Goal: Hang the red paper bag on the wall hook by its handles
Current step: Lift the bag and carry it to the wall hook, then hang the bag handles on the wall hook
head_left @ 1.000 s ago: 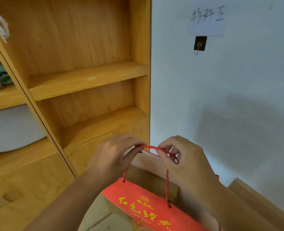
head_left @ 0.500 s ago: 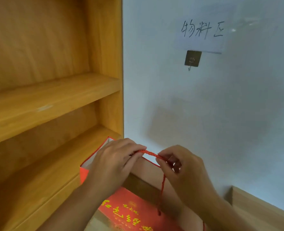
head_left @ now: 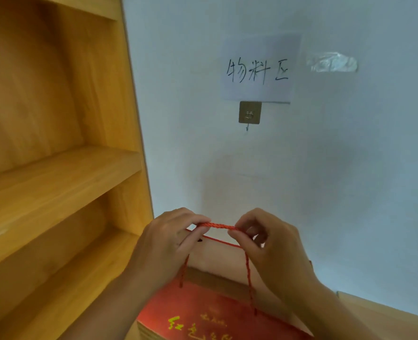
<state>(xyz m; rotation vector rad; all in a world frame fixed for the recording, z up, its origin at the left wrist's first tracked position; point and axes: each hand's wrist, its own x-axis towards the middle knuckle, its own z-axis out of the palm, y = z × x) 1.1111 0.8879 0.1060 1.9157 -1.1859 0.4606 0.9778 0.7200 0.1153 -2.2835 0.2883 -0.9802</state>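
The red paper bag (head_left: 203,315) with yellow lettering hangs low in the middle of the view, its mouth open. Its red rope handles (head_left: 217,226) are stretched flat between my two hands. My left hand (head_left: 163,246) pinches the left end of the rope and my right hand (head_left: 269,246) pinches the right end. The wall hook (head_left: 249,113), a small metal plate with a thin wire hook below it, sits on the white wall well above the handles and slightly to the right. The rope and the hook are apart.
A wooden shelf unit (head_left: 119,158) stands close on the left, its side panel next to my left hand. A handwritten paper sign (head_left: 258,69) is stuck just above the hook, with a patch of clear tape (head_left: 333,62) to its right. A wooden edge (head_left: 387,312) shows at the lower right.
The view has closed in on the wall, so the hook now looks larger and sits lower in the frame. Both hands keep the same grip on the rope handles.
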